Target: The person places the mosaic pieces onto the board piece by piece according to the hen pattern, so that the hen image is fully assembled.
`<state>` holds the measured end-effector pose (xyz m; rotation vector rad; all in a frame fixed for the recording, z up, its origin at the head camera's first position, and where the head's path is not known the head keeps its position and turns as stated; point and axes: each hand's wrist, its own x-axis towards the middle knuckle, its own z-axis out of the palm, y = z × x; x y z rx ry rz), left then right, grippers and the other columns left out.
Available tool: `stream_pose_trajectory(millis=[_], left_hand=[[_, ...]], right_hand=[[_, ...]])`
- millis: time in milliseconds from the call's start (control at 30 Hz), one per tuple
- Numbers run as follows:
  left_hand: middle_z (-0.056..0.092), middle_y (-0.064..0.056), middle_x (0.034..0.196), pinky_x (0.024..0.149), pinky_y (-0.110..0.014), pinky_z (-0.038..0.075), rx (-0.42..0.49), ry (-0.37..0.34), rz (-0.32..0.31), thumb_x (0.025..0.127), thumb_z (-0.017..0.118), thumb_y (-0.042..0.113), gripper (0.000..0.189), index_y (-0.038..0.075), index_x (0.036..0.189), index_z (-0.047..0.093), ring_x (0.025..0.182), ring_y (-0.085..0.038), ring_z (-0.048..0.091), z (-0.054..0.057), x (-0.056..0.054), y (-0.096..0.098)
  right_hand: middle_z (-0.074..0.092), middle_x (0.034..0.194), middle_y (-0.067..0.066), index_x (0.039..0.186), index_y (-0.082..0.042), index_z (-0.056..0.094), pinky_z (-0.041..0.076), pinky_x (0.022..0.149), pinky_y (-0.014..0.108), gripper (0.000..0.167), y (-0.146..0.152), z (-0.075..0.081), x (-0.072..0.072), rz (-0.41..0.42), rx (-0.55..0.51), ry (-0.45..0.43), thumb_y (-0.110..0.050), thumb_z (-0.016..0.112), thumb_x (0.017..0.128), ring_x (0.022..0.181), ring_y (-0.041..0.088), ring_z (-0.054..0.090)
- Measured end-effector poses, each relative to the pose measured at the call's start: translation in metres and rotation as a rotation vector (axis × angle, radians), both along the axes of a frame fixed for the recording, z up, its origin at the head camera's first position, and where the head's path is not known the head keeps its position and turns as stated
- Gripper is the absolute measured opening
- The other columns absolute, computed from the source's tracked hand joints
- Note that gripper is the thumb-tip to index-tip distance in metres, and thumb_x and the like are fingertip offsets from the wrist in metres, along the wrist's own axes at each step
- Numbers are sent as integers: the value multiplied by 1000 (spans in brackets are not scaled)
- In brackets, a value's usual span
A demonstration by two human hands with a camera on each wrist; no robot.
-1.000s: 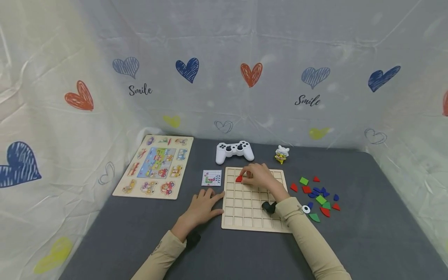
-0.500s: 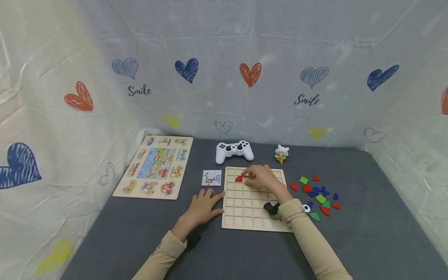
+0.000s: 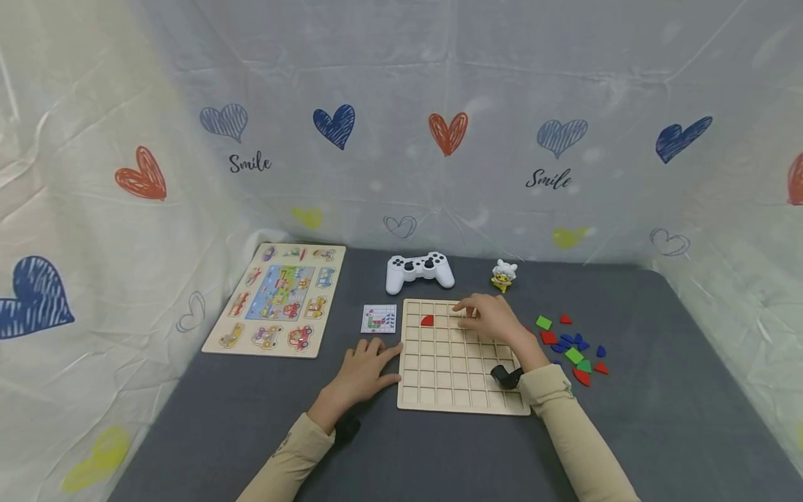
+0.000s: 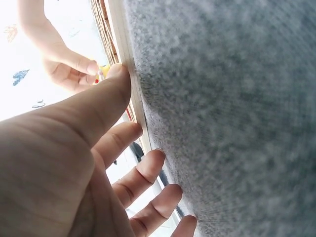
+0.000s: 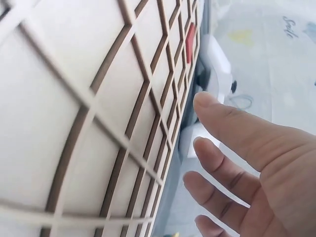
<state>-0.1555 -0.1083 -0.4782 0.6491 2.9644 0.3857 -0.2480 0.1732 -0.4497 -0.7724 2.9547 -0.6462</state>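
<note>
A wooden grid board [image 3: 433,376] lies on the dark table, with a red quarter-circle piece [image 3: 427,321] in a cell near its upper left. My right hand [image 3: 492,319] hovers over the board's upper right part. In the right wrist view its fingers [image 5: 210,153] are apart and hold nothing. My left hand [image 3: 360,371] rests at the board's left edge, thumb and index finger touching it. The left wrist view has its thumb [image 4: 111,86] against the board's side, with the other fingers spread along it.
Loose pieces, such as a green square [image 3: 574,355] and a red one [image 3: 548,338], lie right of the board. A pattern card [image 3: 379,318] sits left of it, near a picture puzzle [image 3: 282,300]. Behind stand a white game controller [image 3: 419,270] and a small figurine [image 3: 504,275].
My right hand has let go of the red quarter-circle piece and moved right across the board, away from it. The piece stays in its cell. The left hand has not moved.
</note>
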Motion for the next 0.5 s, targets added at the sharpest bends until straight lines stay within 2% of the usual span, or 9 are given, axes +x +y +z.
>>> stream_pose_trajectory(millis=[333, 500], left_hand=[[43, -5, 101, 73, -43, 31, -4, -8, 11, 86, 60, 45, 60, 21, 138, 46, 88, -22, 33, 2, -2, 2], [42, -5, 100, 73, -43, 30, -7, -17, 14, 86, 60, 45, 60, 21, 139, 46, 87, -21, 33, 2, 0, 2]], right_hand=[[57, 82, -4, 111, -17, 68, 28, 67, 33, 29, 32, -1, 8, -56, -13, 42, -25, 70, 83, 68, 10, 48], [57, 81, -2, 111, -13, 68, 28, 66, 34, 30, 47, -1, 13, -63, -17, 68, -22, 70, 83, 64, 10, 45]])
